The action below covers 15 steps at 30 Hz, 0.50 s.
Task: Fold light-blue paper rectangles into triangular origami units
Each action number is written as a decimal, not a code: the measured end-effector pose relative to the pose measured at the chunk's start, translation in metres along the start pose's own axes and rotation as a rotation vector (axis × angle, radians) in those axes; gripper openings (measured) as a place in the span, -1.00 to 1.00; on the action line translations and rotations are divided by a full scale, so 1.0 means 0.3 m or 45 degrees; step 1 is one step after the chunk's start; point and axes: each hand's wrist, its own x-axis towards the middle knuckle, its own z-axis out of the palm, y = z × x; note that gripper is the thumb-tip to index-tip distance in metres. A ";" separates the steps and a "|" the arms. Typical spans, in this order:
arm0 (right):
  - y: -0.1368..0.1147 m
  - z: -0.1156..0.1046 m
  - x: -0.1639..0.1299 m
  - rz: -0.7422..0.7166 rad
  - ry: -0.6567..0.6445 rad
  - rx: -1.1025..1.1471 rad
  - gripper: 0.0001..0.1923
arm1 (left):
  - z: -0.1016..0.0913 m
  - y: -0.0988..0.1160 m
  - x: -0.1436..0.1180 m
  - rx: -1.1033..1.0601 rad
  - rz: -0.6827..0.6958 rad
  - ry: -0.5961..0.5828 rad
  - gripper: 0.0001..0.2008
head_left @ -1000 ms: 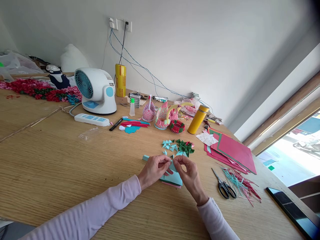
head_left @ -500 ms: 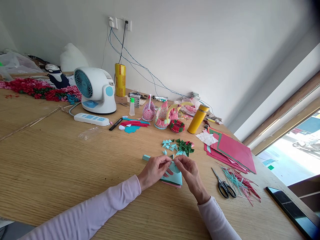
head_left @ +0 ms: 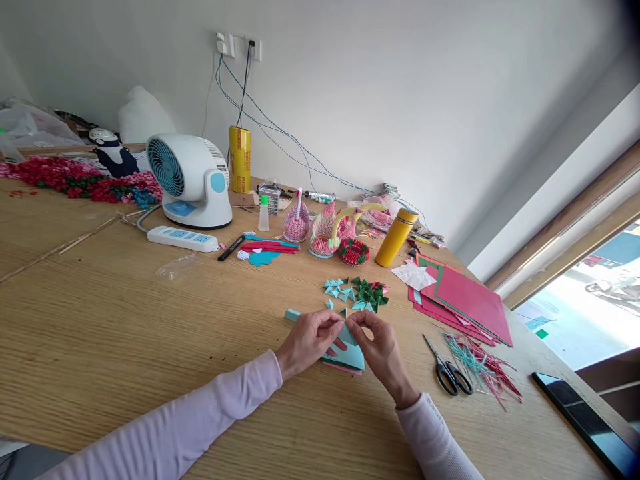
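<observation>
The left hand and the right hand meet above the tabletop, the thumb and fingers of each pinching a small light-blue paper piece, which is held between them over light-blue sheets. Just beyond the hands lie folded light-blue triangles and, to their right, folded green triangles. Well to the right of the right hand, black-handled scissors rest beside loose coloured strips.
</observation>
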 end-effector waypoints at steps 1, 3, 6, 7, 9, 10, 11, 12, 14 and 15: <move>-0.001 0.002 -0.001 -0.009 0.007 -0.012 -0.77 | -0.001 0.000 0.000 -0.009 0.002 0.000 -0.68; -0.005 0.006 -0.003 -0.011 0.019 -0.015 -0.76 | -0.001 -0.002 0.001 -0.009 0.011 0.012 -0.68; -0.014 0.011 -0.004 0.021 0.009 0.028 -0.75 | -0.002 -0.006 0.001 0.037 0.038 0.049 -0.69; -0.016 0.013 -0.004 0.031 0.008 0.037 -0.75 | -0.001 -0.007 0.001 0.055 0.051 0.064 -0.70; -0.020 0.016 -0.005 0.031 0.024 0.026 -0.77 | 0.000 -0.012 0.002 0.071 0.066 0.085 -0.70; -0.022 0.018 -0.006 0.018 0.043 0.005 -0.78 | 0.000 -0.015 0.003 0.058 0.063 0.088 -0.70; -0.023 0.020 -0.007 -0.002 0.064 -0.024 -0.79 | 0.001 -0.018 0.004 0.031 0.051 0.089 -0.71; -0.024 0.022 -0.008 -0.031 0.086 -0.061 -0.80 | 0.001 -0.021 0.006 -0.007 0.034 0.092 -0.71; -0.026 0.026 -0.010 -0.109 0.128 -0.151 -0.83 | 0.002 -0.025 0.010 -0.086 -0.003 0.103 -0.69; -0.027 0.027 -0.011 -0.155 0.147 -0.200 -0.84 | 0.002 -0.027 0.011 -0.118 -0.016 0.112 -0.68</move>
